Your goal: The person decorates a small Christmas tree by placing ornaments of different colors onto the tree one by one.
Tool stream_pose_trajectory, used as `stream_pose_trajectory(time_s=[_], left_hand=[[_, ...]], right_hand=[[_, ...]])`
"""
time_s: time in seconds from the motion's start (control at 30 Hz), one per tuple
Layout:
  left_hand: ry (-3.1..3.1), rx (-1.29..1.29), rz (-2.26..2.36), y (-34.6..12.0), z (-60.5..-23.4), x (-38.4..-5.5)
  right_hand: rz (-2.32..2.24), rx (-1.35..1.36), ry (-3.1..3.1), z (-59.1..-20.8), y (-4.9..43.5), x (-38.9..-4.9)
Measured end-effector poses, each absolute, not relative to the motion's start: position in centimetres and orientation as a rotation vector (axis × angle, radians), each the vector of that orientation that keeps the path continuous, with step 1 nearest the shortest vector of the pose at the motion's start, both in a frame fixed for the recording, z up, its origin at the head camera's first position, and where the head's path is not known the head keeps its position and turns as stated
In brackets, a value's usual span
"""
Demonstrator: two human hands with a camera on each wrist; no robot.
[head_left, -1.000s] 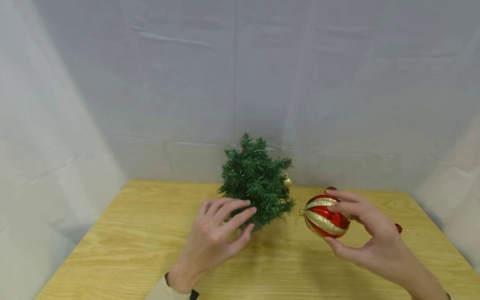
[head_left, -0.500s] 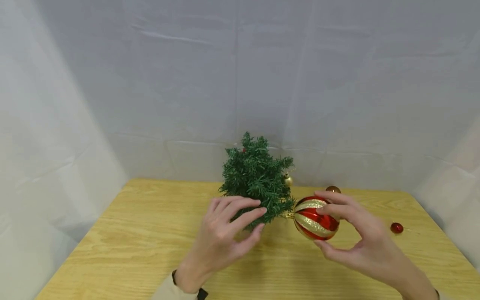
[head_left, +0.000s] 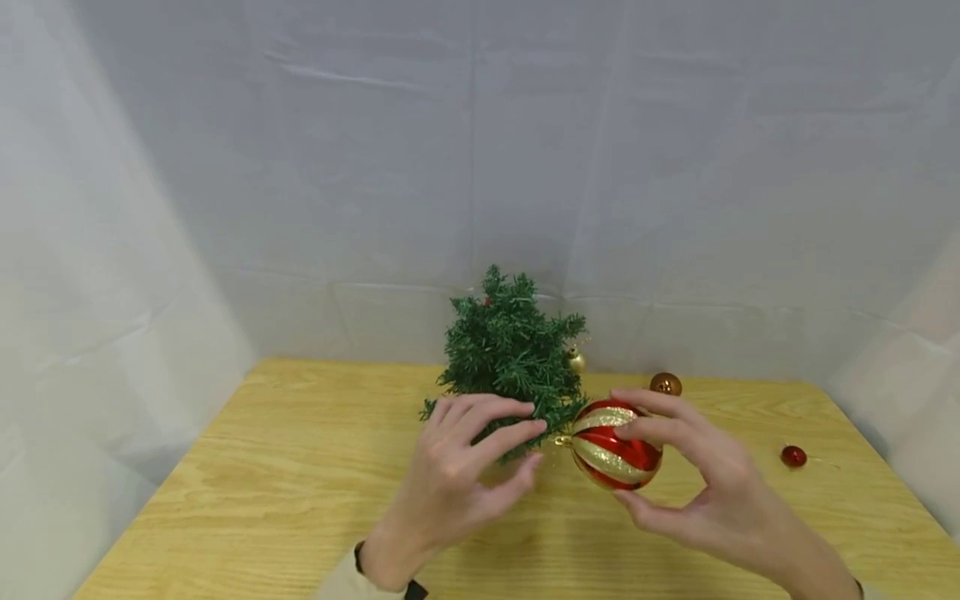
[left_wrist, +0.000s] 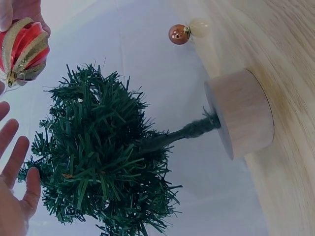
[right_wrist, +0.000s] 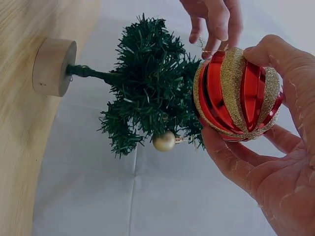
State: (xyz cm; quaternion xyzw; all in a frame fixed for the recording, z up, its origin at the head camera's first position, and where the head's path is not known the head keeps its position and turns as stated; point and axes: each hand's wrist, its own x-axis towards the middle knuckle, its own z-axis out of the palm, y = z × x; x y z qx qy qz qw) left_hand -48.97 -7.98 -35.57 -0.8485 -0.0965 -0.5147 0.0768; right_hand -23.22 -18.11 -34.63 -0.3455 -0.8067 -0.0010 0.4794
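Observation:
My right hand [head_left: 701,471] grips a large red bauble [head_left: 618,450] with gold glitter stripes, thumb below and fingers above. Its gold cap and loop point left, toward my left hand [head_left: 472,475]. The fingers of that left hand are bent loosely and spread, with nothing between them, in front of a small green artificial Christmas tree [head_left: 517,350]. In the left wrist view the tree's trunk stands in a round wooden base [left_wrist: 246,113]. A small gold bauble [right_wrist: 164,141] hangs on the tree's right side, and a tiny red spot shows near its top.
On the wooden table [head_left: 262,475], a copper-brown bauble [head_left: 666,384] lies at the back, right of the tree. A small red bauble [head_left: 793,456] lies farther right. White cloth [head_left: 360,183] hangs behind the table and at both sides.
My right hand has carried the striped bauble leftward, closer to the left hand and tree. My left hand has shifted slightly right. The copper-brown and small red baubles have come into fuller view.

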Motion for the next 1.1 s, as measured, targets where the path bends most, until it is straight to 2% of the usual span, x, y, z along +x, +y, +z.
stream_pose_trajectory(time_s=[0.73,1.1], left_hand=[[-0.299,-2.565,-1.589,-8.2,-35.8,-48.8],[-0.241,-2.521,-1.683,-8.2,-35.7,-48.7]], right_hand=[[-0.020,-0.800,-1.984,-34.6,-18.1,-24.1],[-0.082,-0.916,-2.026,-34.5,-18.0,-24.5]])
